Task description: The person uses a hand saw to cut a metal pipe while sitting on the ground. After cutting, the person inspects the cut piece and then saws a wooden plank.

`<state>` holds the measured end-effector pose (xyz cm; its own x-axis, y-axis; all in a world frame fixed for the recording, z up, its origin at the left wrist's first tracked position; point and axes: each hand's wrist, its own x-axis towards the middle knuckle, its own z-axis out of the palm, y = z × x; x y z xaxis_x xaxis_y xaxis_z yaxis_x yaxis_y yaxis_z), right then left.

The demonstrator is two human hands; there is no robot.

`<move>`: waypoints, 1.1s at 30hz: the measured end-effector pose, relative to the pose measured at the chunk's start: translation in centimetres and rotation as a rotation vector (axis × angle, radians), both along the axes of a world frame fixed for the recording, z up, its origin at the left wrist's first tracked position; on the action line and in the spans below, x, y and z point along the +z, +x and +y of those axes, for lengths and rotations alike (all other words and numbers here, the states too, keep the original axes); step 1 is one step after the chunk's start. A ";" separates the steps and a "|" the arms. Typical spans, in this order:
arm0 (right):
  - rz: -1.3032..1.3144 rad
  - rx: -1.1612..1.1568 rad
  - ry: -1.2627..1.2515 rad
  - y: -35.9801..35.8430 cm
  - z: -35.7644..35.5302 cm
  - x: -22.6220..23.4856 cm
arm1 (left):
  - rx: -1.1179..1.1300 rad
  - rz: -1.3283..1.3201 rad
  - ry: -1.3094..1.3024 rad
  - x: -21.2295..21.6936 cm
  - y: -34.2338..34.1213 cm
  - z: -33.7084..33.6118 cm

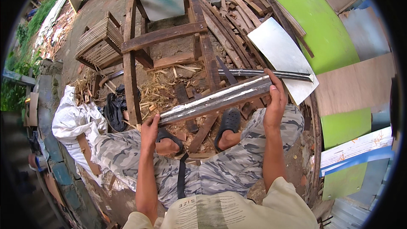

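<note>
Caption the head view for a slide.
Left hand and right hand hold a white-streaked plank near a dark wooden frame.

open air over the board (216, 101), a wooden frame (165, 36) in the way beyond it, a gap I see through its middle, scrap wood (231, 34) crowding its right, slatted crate (98, 42) blocking its left

Rough wood is showing beside smooth sheets and creased plastic.
The plank (216, 101) is wearing streaky white, paint-like patches over dark, matt wood; the frame (165, 37) is showing rough brown timber. The white panel (280, 48) and green panel (313, 21) are looking smooth, the plywood-like sheet (352, 85) matt. The black bag (113, 111) is looking like thin, crumpled plastic, the trousers (282, 131) like matt cloth.
</note>
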<state>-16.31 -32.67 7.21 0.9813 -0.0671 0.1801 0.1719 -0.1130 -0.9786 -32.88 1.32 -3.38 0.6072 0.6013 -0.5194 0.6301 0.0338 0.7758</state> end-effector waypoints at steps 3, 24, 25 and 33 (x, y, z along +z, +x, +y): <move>0.254 0.082 0.107 0.1 0.4 -2.2 | 0.102 -0.107 0.105 0.2 -1.2 1.9; 0.754 0.295 -0.240 -1.0 4.3 -9.2 | 0.278 -0.072 0.018 0.5 -2.9 9.8; 0.778 0.299 -0.246 -0.8 4.2 -9.7 | 0.278 -0.056 0.070 0.3 -3.0 9.7; 0.727 0.197 -0.169 -0.6 3.3 -13.6 | 0.176 0.014 0.349 -0.7 -3.5 9.6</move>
<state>-16.91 -29.36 -6.43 0.8480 0.0918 -0.5219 -0.4751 -0.3047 -0.8255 -36.40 10.94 -4.04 0.4732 0.8377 -0.2727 0.6486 -0.1217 0.7514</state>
